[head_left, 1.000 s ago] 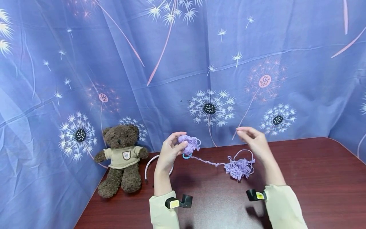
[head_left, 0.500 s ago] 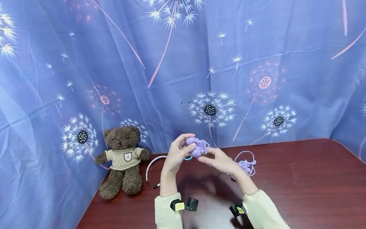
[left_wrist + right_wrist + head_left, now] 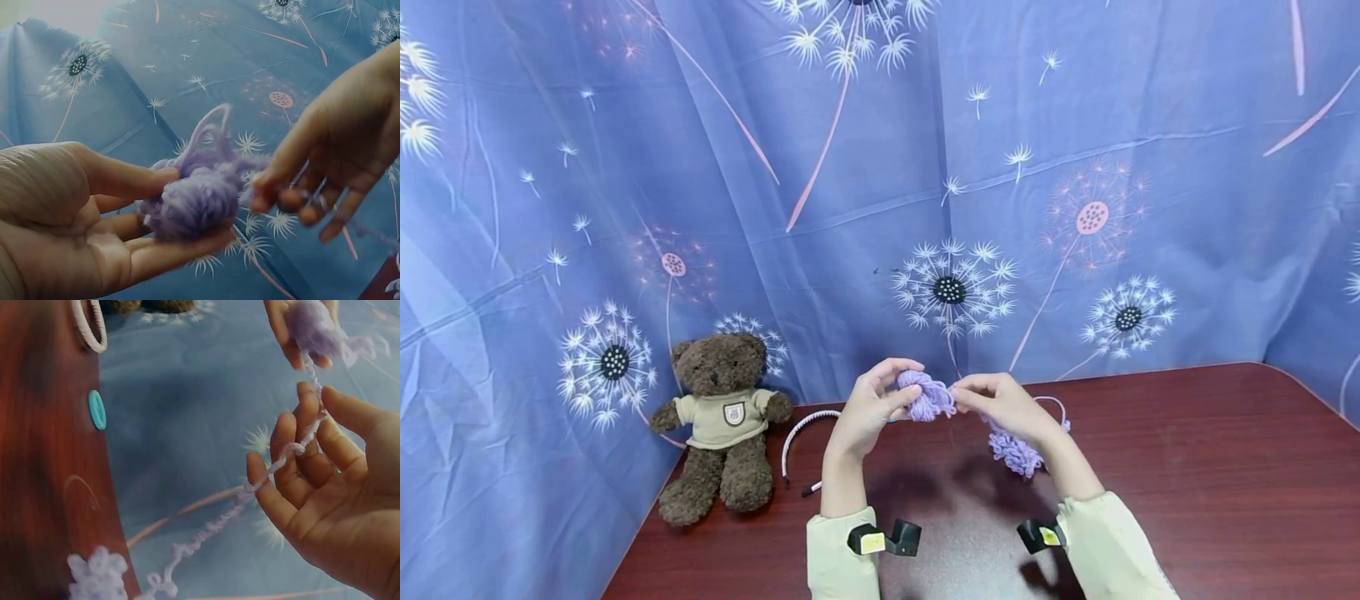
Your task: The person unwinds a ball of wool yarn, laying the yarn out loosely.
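Note:
Purple yarn wound into a small ball [image 3: 928, 398] is held up by my left hand [image 3: 859, 417], with the thumb over it and the fingers beneath. In the left wrist view, a few loose loops stick up from the ball [image 3: 194, 203]. My right hand [image 3: 1009, 410] pinches a strand close beside the ball, between thumb and forefinger. From that pinch a knotty yarn strand [image 3: 212, 530] runs across the fingers in the right wrist view. It leads down toward a tangled purple yarn pile [image 3: 1017, 452], partly hidden behind my right forearm in the head view.
On the left of the dark red table [image 3: 1210, 483] sits a brown teddy bear [image 3: 718, 417] in a beige shirt. A white headband [image 3: 797, 433] lies between it and my left arm. A light blue ring [image 3: 97, 410] lies nearby. A blue dandelion-print curtain [image 3: 850, 292] hangs behind.
My right hand has come from above the yarn pile, with finger and thumb together, leftward to the ball and now pinches the strand there. My left hand has shifted slightly right with the ball.

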Demonstrator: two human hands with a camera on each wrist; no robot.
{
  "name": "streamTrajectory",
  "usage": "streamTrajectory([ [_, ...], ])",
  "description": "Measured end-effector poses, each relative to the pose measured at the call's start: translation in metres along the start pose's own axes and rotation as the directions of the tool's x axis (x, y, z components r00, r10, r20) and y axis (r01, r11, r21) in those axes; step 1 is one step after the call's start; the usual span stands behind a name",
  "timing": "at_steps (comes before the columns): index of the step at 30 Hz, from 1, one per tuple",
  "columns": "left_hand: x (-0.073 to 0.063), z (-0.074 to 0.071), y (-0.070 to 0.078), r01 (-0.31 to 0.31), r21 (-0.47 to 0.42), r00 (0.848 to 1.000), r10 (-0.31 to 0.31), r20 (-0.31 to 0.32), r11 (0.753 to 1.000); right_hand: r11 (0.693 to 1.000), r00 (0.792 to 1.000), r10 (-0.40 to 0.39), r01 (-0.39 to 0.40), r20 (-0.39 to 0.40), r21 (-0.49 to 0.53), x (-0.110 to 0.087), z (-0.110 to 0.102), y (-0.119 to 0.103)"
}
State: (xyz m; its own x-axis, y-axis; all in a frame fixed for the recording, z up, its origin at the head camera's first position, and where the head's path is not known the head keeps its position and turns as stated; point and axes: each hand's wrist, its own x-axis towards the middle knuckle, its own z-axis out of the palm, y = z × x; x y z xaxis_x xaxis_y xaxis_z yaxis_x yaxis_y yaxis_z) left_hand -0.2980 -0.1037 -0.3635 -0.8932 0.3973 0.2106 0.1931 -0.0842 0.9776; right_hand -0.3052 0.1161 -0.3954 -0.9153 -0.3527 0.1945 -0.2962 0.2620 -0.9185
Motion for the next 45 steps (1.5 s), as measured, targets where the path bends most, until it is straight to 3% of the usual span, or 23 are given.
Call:
streamTrajectory([
  [5,0.003,0.001,-0.007,0.011,0.054,0.997,-0.015,0.079,0.998,1.0,0.993,0.01,-0.007,-0.118,0.025,-0.004,-0.012,-0.002],
  [10,0.003,0.005,-0.012,0.024,0.138,0.992,-0.041,0.121,0.99,0.995,0.973,0.04,-0.018,-0.229,0.098,-0.008,-0.022,-0.001],
  [17,0.0,0.003,-0.012,0.087,0.106,0.991,-0.097,0.089,0.99,0.973,0.935,0.063,0.02,-0.349,0.23,-0.017,-0.042,0.005],
  [23,-0.002,-0.005,-0.012,0.055,0.1,0.998,-0.057,0.025,0.993,0.92,0.895,0.082,0.101,-0.438,0.379,-0.028,-0.063,0.014],
  [27,-0.004,-0.011,-0.013,0.078,0.036,0.996,-0.076,-0.05,0.996,0.89,0.873,0.082,0.154,-0.481,0.43,-0.036,-0.076,0.021],
  [31,-0.008,-0.017,-0.01,0.089,-0.008,0.993,-0.089,-0.077,0.996,0.865,0.85,0.09,0.192,-0.518,0.464,-0.042,-0.087,0.027],
  [34,-0.011,-0.021,-0.008,0.058,-0.009,0.997,-0.059,-0.054,0.998,0.849,0.834,0.103,0.21,-0.542,0.485,-0.046,-0.094,0.03],
  [38,-0.012,-0.025,-0.006,0.019,0.014,0.999,-0.02,0.031,1.0,0.832,0.814,0.117,0.232,-0.568,0.503,-0.047,-0.1,0.033],
  [41,-0.01,-0.025,-0.004,0.043,0.054,0.997,-0.047,0.061,0.998,0.814,0.8,0.12,0.259,-0.587,0.52,-0.047,-0.102,0.034],
  [45,-0.007,-0.022,0.0,0.08,0.11,0.996,-0.084,0.032,0.991,0.761,0.765,0.142,0.321,-0.628,0.564,-0.046,-0.104,0.034],
])
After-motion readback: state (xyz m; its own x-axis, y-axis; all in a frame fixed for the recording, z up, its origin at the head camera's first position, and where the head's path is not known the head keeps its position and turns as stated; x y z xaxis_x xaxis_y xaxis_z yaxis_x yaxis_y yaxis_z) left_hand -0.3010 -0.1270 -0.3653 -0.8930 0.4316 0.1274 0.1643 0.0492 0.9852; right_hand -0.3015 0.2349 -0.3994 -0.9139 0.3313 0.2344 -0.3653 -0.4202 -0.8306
